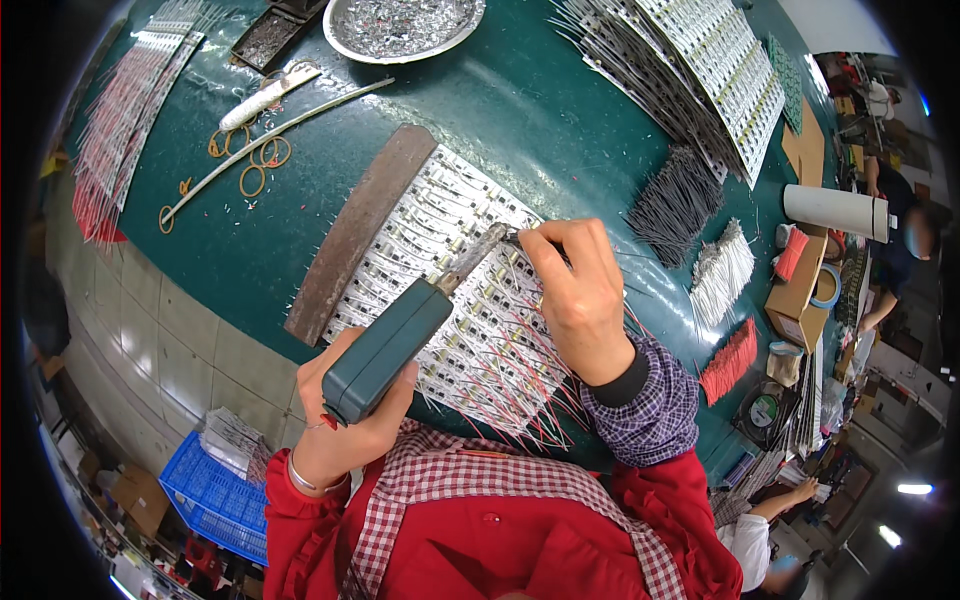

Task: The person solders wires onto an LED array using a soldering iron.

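Observation:
My left hand (pixel 355 395) is wrapped round the dark green body of a soldering gun (pixel 392 345). Its grey metal barrel points up and right, the tip low over a panel of small circuit boards (pixel 400 245). Close to that tip, my right hand (pixel 580 290) pinches a thin dark wire (pixel 514 238) against the panel; most of the wire is hidden by the fingers. White wires stand in rows across the panel, with red and white ones (pixel 510 380) along its near right side. A rusty metal bar (pixel 362 230) lies along the panel's left edge.
A bowl of metal scraps (pixel 405 30) stands at the back. Rubber bands (pixel 252 180) and a thin white strip (pixel 280 135) lie left. Rightward are stacked board panels (pixel 700 70), black wires (pixel 677 205), white wires (pixel 722 272) and red wires (pixel 729 360). Other people sit beyond.

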### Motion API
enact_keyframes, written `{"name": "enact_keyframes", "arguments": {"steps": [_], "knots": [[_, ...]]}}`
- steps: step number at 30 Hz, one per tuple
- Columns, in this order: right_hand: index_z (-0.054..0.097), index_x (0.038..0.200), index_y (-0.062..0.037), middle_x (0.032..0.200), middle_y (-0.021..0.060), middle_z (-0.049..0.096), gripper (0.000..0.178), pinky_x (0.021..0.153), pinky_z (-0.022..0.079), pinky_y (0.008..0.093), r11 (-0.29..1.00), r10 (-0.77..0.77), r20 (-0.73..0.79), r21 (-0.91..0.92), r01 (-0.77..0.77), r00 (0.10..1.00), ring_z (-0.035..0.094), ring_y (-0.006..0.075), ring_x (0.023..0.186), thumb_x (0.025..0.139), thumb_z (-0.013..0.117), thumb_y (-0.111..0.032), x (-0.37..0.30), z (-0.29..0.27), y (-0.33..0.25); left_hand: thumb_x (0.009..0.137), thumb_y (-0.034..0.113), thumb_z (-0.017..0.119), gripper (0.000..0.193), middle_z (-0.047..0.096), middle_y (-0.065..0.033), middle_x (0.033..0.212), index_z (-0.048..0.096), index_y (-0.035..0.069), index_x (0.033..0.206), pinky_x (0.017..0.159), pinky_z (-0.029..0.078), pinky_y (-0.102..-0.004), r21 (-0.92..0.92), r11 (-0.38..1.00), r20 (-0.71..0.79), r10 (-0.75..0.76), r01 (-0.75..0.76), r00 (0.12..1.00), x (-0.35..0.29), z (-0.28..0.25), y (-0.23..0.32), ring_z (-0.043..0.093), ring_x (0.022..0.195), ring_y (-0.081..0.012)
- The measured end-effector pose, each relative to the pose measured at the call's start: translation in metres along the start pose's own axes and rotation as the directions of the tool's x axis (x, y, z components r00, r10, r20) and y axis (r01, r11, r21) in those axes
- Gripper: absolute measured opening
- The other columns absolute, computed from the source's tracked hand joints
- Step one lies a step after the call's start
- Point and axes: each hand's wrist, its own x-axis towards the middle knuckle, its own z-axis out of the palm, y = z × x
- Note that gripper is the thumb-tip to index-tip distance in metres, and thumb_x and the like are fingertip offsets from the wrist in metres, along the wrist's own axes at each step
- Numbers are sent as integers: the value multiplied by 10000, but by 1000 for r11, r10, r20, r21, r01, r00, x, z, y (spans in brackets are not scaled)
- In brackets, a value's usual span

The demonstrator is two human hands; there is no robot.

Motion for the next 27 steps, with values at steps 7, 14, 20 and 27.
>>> {"name": "enact_keyframes", "arguments": {"steps": [7,14,20,27], "knots": [[641,1023,47,962,132,592,360,685,493,364,1000,-24,3,-17,24,1000,562,281,843,666,649,94,0,1,2,786,-2,743,173,622,-75,782,694,-39,948,552,435,-270,-5,1000,-6,7,-7,1000,-1,0,1,564,602,-137],[643,1020,45,959,130,591,357,682,492,360,999,-27,5,-37,27,1000,560,278,839,667,647,95,-1,0,2,792,10,741,216,663,-114,817,709,-45,999,573,480,-289,-12,997,-57,78,-79,995,-9,-2,-11,630,636,-178],[645,1014,42,958,129,593,353,678,491,354,999,-27,-4,-45,26,1000,563,278,839,664,649,83,0,1,1,788,-3,738,236,672,-120,833,707,-52,1016,588,491,-285,1,1000,-29,31,-31,999,-12,-6,-7,636,647,-186],[683,1004,26,930,134,622,386,711,506,374,999,16,-13,43,-15,1000,593,294,841,635,652,135,-4,-1,-8,794,-14,737,255,687,-125,903,699,-62,1041,633,512,-270,2,1000,-29,30,-30,999,-15,-8,-4,656,696,-175]]}}
